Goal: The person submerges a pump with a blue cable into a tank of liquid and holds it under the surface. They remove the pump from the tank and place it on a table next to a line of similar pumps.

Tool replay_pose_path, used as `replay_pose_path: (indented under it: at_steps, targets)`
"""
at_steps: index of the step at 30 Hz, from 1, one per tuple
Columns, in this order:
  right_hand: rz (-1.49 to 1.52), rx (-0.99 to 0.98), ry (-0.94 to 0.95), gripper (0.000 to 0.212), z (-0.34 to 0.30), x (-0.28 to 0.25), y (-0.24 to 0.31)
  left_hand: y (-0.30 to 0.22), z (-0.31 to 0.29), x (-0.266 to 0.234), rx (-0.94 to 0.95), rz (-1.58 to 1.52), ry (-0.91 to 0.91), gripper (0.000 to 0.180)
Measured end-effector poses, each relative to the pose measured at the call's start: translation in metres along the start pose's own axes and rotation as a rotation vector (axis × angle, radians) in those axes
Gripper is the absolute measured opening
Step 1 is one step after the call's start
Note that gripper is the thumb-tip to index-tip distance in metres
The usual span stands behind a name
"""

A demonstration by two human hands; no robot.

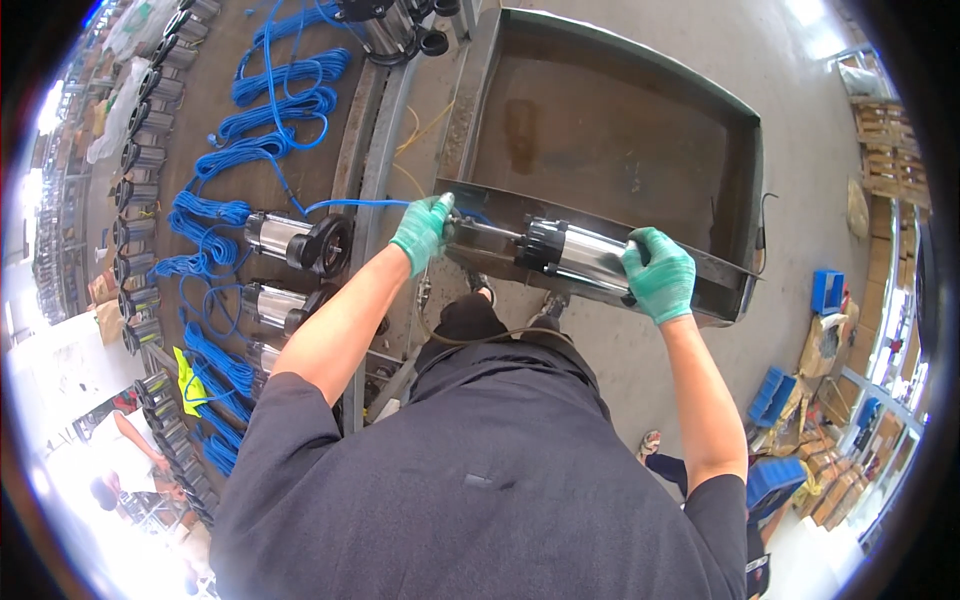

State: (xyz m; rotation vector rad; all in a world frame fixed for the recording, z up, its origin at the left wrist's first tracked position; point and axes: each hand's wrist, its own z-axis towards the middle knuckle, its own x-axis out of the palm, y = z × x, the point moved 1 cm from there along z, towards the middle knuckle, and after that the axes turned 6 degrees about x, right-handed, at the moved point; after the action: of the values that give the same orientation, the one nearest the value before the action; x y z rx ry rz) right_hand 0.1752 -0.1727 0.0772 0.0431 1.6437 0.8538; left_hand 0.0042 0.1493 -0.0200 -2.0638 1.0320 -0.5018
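A steel cylindrical pump [592,256] with a black collar lies nearly level over the near edge of a metal tank [738,262]. My right hand [660,275], in a green glove, is closed round the pump's right end. From its left end a thin metal rod [495,230] runs toward my left hand [424,232], also gloved in green. The left fingers are closed on a small metal fitting at the rod's end; the grip is partly hidden. A blue cable [360,203] reaches my left hand from the left.
Blue cable coils [285,110] and several more pumps [285,238] lie on the bench at left. Another pump [385,30] stands by the tank's far left corner. A thin hose [470,342] hangs before me. Blue bins [772,395] and cartons stand at right; a person is at lower left.
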Motion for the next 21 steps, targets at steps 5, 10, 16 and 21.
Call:
replay_pose_path:
  at_steps: [5,10,16,21]
  targets:
    - [0.119,-0.046,0.006,0.015,-0.018,-0.012,-0.008,-0.003,-0.011,-0.008,-0.034,-0.325,-0.223,0.037]
    - [0.123,-0.354,-0.189,0.023,-0.060,-0.036,0.018,-0.041,-0.052,0.065,0.162,-0.772,0.044,0.038]
    - [0.486,0.243,0.315,0.036,-0.108,-0.021,0.000,-0.061,-0.122,0.235,0.076,-0.710,0.394,0.031]
    - [0.298,0.391,-0.036,0.026,-0.150,-0.066,-0.115,-0.049,-0.148,0.242,0.462,-0.038,0.468,0.033]
